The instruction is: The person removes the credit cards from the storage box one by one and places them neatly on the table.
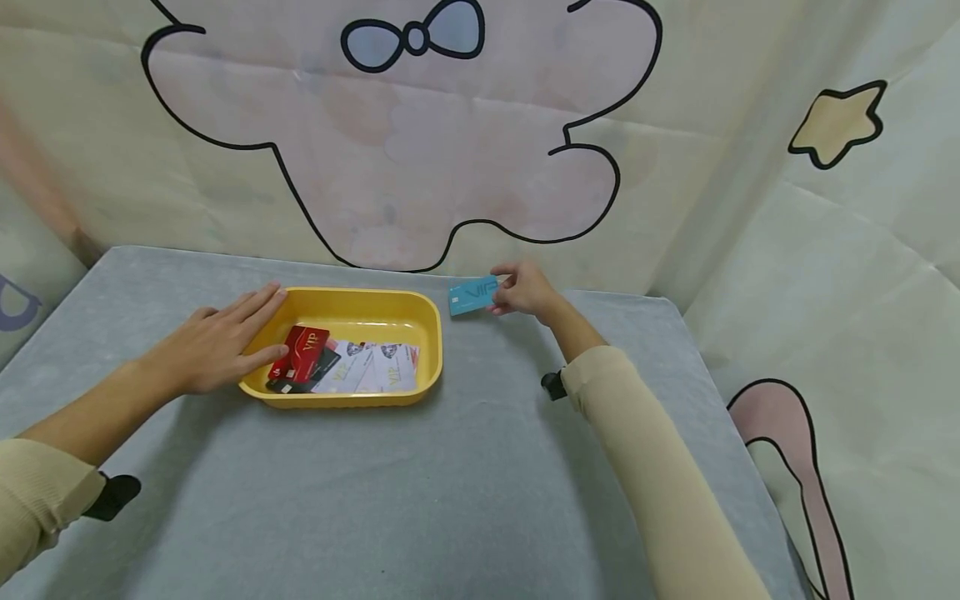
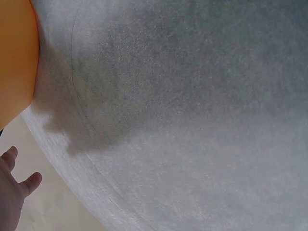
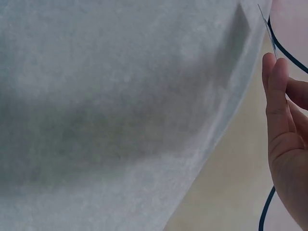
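Observation:
My right hand (image 1: 527, 292) pinches a blue VIP card (image 1: 471, 295) by its right end, above the far part of the table. In the right wrist view the card (image 3: 267, 30) shows edge-on, a thin line past the fingertips. My left hand (image 1: 225, 337) lies along the left side of a yellow tray (image 1: 367, 401), fingers straight and the thumb reaching over the rim. Inside the tray are a red VIP card (image 1: 306, 348), a black card (image 1: 324, 364) partly under it, and white VIP cards (image 1: 390, 371) overlapping at the right.
A grey cloth covers the table (image 1: 420, 500). Behind it hangs a pale curtain (image 1: 697, 167) with cartoon drawings, close to the table's back edge. Both forearms wear cream sleeves, with a black piece (image 1: 553, 385) under the right cuff.

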`<state>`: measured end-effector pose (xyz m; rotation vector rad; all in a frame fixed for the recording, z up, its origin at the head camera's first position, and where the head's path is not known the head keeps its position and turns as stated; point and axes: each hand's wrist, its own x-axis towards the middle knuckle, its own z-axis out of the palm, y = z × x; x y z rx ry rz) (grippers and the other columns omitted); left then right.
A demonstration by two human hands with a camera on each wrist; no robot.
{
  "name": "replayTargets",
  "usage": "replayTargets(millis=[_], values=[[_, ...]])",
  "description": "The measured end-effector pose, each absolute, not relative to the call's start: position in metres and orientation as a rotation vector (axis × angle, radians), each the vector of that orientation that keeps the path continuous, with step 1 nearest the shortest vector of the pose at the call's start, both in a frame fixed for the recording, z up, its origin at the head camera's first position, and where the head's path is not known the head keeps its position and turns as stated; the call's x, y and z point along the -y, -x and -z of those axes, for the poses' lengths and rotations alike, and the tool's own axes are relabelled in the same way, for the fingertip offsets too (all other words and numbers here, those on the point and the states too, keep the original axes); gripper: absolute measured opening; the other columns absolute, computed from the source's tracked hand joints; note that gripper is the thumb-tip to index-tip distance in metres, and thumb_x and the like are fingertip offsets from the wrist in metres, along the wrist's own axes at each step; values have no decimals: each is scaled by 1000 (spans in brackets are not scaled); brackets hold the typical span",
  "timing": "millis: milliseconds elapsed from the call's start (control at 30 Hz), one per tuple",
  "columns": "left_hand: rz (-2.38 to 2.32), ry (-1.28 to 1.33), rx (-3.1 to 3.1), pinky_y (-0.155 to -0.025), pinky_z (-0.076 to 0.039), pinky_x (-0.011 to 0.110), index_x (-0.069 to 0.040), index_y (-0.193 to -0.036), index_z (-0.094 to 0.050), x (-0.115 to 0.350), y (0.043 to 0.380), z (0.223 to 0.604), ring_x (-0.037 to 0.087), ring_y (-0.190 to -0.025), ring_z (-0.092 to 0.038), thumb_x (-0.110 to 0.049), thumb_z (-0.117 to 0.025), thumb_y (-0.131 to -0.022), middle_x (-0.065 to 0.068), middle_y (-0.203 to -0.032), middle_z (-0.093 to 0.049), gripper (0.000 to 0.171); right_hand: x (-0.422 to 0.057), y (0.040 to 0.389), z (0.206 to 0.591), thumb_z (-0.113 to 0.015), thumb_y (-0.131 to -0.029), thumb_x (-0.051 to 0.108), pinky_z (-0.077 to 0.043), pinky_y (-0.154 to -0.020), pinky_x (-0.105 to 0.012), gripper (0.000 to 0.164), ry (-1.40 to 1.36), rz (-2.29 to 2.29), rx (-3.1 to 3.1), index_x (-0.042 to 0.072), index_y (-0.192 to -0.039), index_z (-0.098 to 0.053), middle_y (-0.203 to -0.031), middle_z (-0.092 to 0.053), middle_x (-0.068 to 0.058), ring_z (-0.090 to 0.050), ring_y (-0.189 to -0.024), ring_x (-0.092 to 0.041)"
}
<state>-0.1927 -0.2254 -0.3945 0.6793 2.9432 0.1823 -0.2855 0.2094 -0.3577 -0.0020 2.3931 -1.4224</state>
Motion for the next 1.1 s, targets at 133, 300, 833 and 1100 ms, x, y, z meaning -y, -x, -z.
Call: replayTargets(millis=[133, 300, 833, 1100], values=[[-190, -679, -2944, -102, -28, 76, -9, -160, -7, 226, 192, 394, 48, -145, -22, -58, -52, -95, 19, -165, -11, 93, -207, 286, 362, -56, -92, -13, -57, -84, -43, 56, -10, 1412, -2394, -5, -146, -43, -95, -49, -14, -72, -91, -38], [-188, -677, -2939, -102, -28, 76, -9, -160, -6, 227, 192, 394, 49, -145, -22, -59, -51, -95, 20, -165, -10, 94, -205, 286, 366, -57, -92, -13, -57, -84, -41, 55, -11, 1398, -2414, -6, -145, -44, -94, -49, -13, -73, -83, -32], [-196, -680, -2945, -102, -27, 76, -9, -160, -6, 226, 193, 395, 48, -145, -21, -57, -51, -95, 19, -165, -11, 92, -211, 285, 381, -61, -90, -7, -59, -71, -30, 50, 96, 1010, -2618, -8, -139, -50, -97, -61, -19, -68, -71, -20], [-184, -684, -2945, -102, -28, 76, -9, -160, -4, 226, 192, 395, 48, -145, -21, -58, -50, -95, 19, -165, -10, 93, -215, 286, 388, -64, -91, 2, -53, -66, -24, 49, 68, 817, -2683, -5, -138, -53, -97, -65, -17, -63, -68, -14]])
